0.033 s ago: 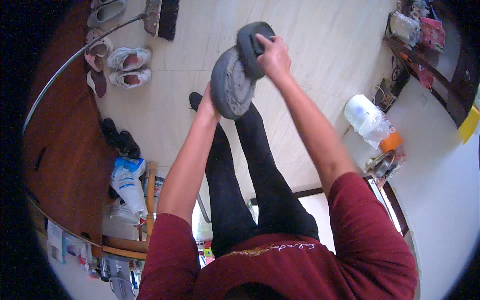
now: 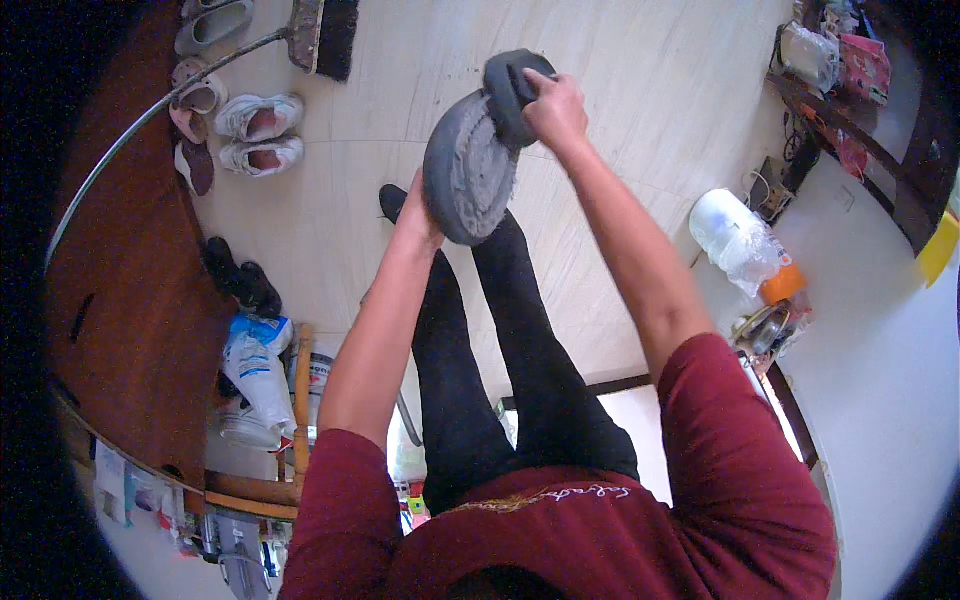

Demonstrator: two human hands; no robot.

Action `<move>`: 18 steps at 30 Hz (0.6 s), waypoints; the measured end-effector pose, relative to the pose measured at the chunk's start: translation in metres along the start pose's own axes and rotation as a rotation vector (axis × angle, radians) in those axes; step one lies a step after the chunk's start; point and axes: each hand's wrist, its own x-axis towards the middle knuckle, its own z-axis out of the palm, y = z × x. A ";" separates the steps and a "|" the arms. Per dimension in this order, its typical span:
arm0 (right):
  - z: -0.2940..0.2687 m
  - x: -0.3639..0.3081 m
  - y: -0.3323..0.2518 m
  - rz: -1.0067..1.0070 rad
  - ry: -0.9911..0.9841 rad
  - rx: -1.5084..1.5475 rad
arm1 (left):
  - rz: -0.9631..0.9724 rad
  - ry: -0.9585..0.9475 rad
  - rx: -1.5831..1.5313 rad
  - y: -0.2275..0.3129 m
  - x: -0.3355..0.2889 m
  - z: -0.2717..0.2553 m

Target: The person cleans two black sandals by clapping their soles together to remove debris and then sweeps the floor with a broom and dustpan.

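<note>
In front of me I hold up a round, dark grey pad-like thing (image 2: 470, 178) with a fuzzy, lint-grey face and a smooth dark rim. My left hand (image 2: 416, 215) grips its left edge, the fingers hidden behind it. A smaller, rounded dark grey piece (image 2: 510, 105) with a slot in its back overlaps the pad's upper right edge. My right hand (image 2: 558, 112) is closed on this piece, fingertips at the slot. The underside of the smaller piece is hidden, so I cannot tell whether it is separate from the pad or joined to it.
On the left, white sneakers (image 2: 260, 135) and other shoes line a brown cabinet (image 2: 140, 300). A broom (image 2: 325, 40) lies at the upper left. White plastic bags (image 2: 260, 365) stand lower left. To the right are a white container (image 2: 720, 220) and a dark shelf (image 2: 850, 135).
Both hands and the grey things have shifted slightly downward. My right hand and the smaller piece have also moved a little to the right.
</note>
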 end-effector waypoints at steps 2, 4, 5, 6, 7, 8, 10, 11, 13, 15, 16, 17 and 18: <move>0.013 0.029 0.046 0.020 -0.026 0.255 | 0.054 -0.005 0.119 0.002 -0.008 -0.001; -0.031 0.012 0.028 0.150 -0.034 0.880 | 0.156 -0.075 0.250 0.013 -0.019 0.003; -0.026 0.018 0.057 0.351 -0.053 1.280 | 0.214 -0.132 0.338 0.021 -0.025 0.016; -0.025 0.011 0.089 0.120 -0.217 1.308 | 0.266 -0.183 0.413 0.027 -0.028 0.030; -0.039 0.001 0.088 0.091 -0.290 1.374 | 0.317 -0.216 0.490 0.033 -0.031 0.039; -0.047 -0.012 0.088 0.087 -0.327 1.377 | 0.359 -0.237 0.548 0.038 -0.032 0.046; -0.058 -0.035 0.087 0.035 -0.370 1.293 | 0.415 -0.246 0.599 0.040 -0.033 0.044; -0.057 -0.043 0.087 -0.027 -0.358 1.196 | 0.405 -0.231 0.545 0.037 -0.028 0.028; -0.054 -0.060 0.083 -0.080 -0.338 1.148 | 0.387 -0.203 0.433 0.026 -0.015 -0.014; -0.060 -0.078 0.057 0.067 -0.409 1.367 | 0.347 -0.145 0.292 0.019 -0.003 -0.052; -0.064 -0.087 0.043 0.147 -0.432 1.474 | 0.315 -0.103 0.204 0.017 0.002 -0.069; -0.068 -0.093 0.025 0.155 -0.439 1.552 | 0.249 -0.035 0.088 0.015 0.005 -0.084; -0.069 -0.103 0.006 0.036 -0.399 1.303 | 0.235 0.011 0.078 0.016 0.005 -0.079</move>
